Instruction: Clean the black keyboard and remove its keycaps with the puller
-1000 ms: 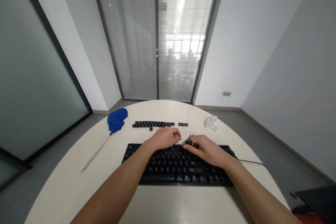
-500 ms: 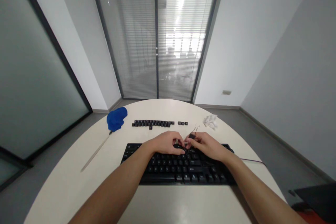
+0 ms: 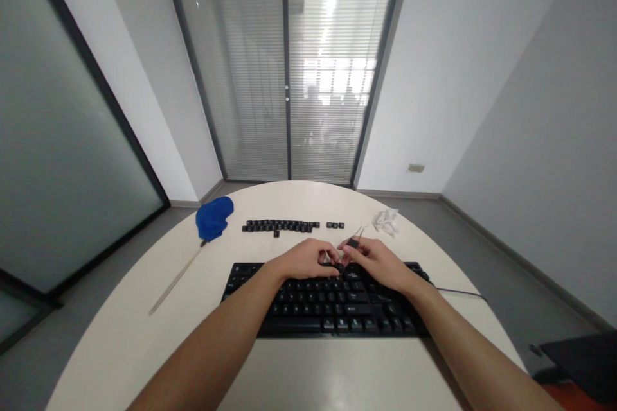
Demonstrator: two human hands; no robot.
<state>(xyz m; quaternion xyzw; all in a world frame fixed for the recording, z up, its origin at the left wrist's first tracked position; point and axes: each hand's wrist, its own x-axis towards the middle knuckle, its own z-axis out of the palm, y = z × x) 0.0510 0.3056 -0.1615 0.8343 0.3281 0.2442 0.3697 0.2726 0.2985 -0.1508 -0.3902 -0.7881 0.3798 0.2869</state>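
Observation:
A black keyboard [image 3: 313, 308] lies across the table in front of me. Over its upper rows, a little right of the middle, my left hand [image 3: 311, 260] is bent with thumb and fingertips drawn together at the keys; what sits between them is too small to make out. Close beside it, my right hand [image 3: 373, 260] grips a keycap puller [image 3: 353, 243] by its black handle, and the thin wire prongs point up and away from the keys. The fingertips of both hands almost meet. Part of the keyboard's top right is hidden under my right hand.
Behind the keyboard stand rows of loose black keycaps [image 3: 279, 226], with several more keycaps [image 3: 335, 225] to their right. A blue cloth-covered duster [image 3: 214, 218] with a pale stick lies at left. Crumpled white tissue [image 3: 386, 222] is at right. The keyboard's cable [image 3: 463, 293] runs off rightward.
Both hands have shifted slightly up and away from the keys. The keycap puller has tilted a little in my right hand. The loose keycaps have stayed put.

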